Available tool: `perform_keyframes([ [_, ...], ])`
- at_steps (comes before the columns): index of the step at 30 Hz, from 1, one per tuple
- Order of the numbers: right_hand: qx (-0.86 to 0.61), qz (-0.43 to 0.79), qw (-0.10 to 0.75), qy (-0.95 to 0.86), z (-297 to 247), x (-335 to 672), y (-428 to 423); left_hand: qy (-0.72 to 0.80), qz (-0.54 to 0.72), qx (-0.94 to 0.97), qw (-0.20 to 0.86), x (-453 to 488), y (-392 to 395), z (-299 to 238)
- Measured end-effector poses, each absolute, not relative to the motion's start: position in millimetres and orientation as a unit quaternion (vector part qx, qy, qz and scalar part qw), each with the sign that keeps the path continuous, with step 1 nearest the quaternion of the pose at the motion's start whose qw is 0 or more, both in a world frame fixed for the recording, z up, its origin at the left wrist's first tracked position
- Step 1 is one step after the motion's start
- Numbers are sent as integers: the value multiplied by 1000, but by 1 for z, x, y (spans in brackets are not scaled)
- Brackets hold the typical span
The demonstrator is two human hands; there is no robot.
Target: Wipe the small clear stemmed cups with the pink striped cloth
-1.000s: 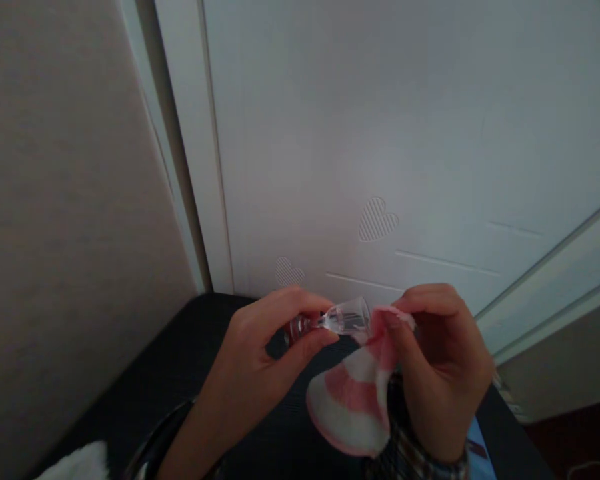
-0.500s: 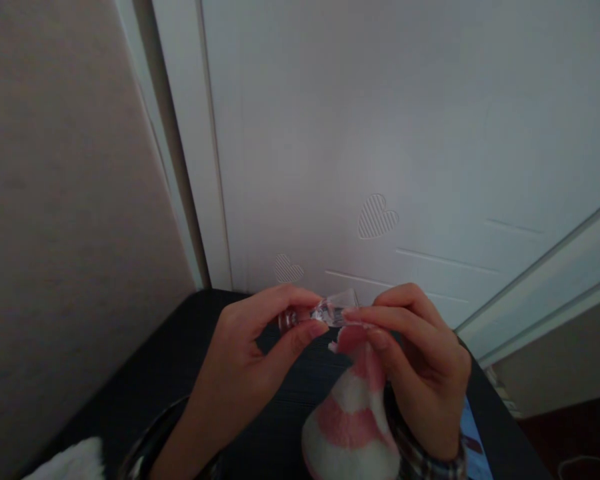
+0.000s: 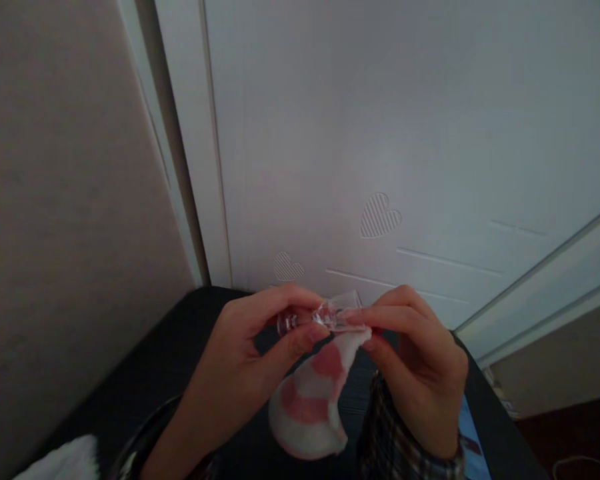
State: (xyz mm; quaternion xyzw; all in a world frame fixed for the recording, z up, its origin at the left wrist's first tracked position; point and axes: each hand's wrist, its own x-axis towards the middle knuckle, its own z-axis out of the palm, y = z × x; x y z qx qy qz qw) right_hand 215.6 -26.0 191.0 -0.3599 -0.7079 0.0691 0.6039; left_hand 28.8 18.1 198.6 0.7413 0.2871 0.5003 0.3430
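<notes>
Wall point(image 3: 70, 200) fills the frame's left; at lower centre the left hand point(image 3: 255, 357) clamps a small clear glass point(image 3: 336, 315) sideways, pink-and-white cloth point(image 3: 305, 403) hangs just below, and the right hand point(image 3: 420, 367) pinches cloth against the glass's wide end

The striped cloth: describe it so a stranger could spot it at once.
Below the white panel with hearts lies a black table. Over it, the striped cloth hangs from the right hand, below the clear goblet in the left hand. Its pink and white bands set it apart from the plain white item at lower left.
</notes>
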Motion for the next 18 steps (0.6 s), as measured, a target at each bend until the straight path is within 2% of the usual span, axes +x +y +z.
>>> perform_keyframes([
  [12, -325, -12, 631, -704, 187, 214, -24, 250, 527, 768, 266, 29, 18, 195],
  [18, -309, -45, 632, -709, 188, 212, -23, 247, 502, 783, 272, 28, 23, 195],
])
